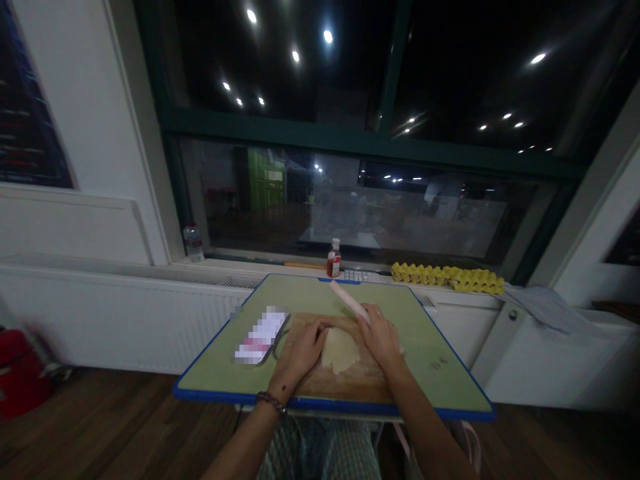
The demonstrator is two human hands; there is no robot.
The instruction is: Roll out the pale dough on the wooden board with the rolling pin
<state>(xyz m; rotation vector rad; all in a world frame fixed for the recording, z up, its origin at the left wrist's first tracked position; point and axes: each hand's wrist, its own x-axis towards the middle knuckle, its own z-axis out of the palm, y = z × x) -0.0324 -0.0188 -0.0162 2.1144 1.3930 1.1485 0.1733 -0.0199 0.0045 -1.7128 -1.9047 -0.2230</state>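
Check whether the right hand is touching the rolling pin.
Touching: the head view shows the right hand wrapped over the rolling pin, whose far end juts out beyond it.

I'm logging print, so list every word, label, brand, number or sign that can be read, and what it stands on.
Nothing can be read.
Small reddish bottle: label too small.
Clear bottle: label too small.
Phone screen: pixelated.
Left wall poster: lines too blurred.
Table, right side: dark mark, too blurred to tell if it's writing.
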